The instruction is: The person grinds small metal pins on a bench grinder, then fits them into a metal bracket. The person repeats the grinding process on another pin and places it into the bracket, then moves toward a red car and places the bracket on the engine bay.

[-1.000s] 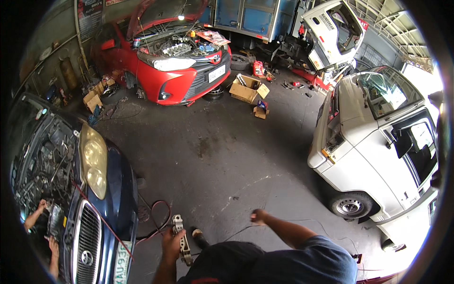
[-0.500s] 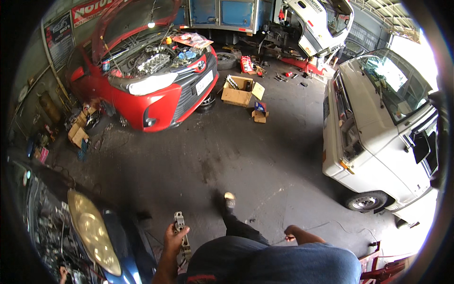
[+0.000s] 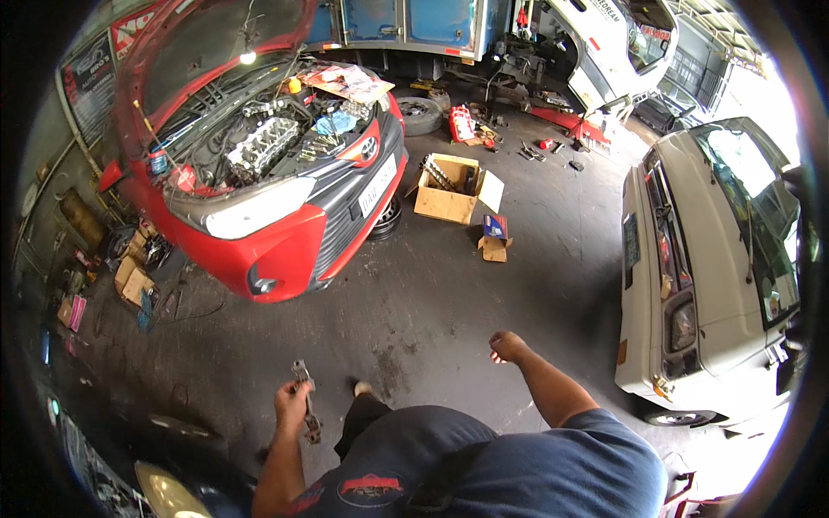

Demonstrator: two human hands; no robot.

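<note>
My left hand [image 3: 292,404] is closed around a long grey metal bracket-like car part [image 3: 312,425]. Its upper end pokes out above my fingers and its lower end hangs beside my wrist. My right hand [image 3: 509,347] is held out in front at the right, fingers curled. Small white and red spots show at its fingertips, too small to name. Ahead on the left stands a red car [image 3: 250,259] with its hood up. The bare engine [image 3: 266,142] shows in its bay, and a blue cloth [image 3: 335,123] lies beside it.
Cardboard boxes, one large [image 3: 442,207] and one small [image 3: 495,249], sit on the dark floor. A loose tire [image 3: 418,116] and a red floor jack [image 3: 570,125] lie farther back. A white van [image 3: 734,224] stands at right; a dark car's headlight [image 3: 164,492] shows at lower left.
I have come closer to the red car, and the dark car has slid toward the lower left. My right arm has swung forward. The metal part remains in my left hand.
</note>
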